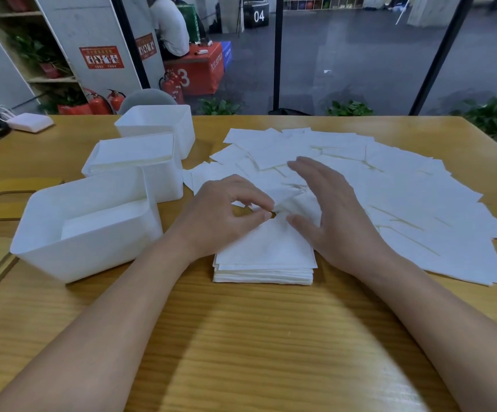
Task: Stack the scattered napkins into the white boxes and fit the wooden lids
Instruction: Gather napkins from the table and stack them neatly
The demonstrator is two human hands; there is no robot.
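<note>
Bare desk (241,337) lies open between the person's forearms and the near edge, while the far right half is covered by scattered napkins (390,185) reaching close to the right edge. Three white boxes (92,227) stand in a row at left, the nearest two holding napkins, and two wooden lids (0,200) lie flat by the left edge. At a squared napkin stack (263,263) in the middle, the left hand (226,215) pinches a crumpled napkin (289,209) and the right hand (333,209) hovers beside it, fingers straight, holding nothing.
</note>
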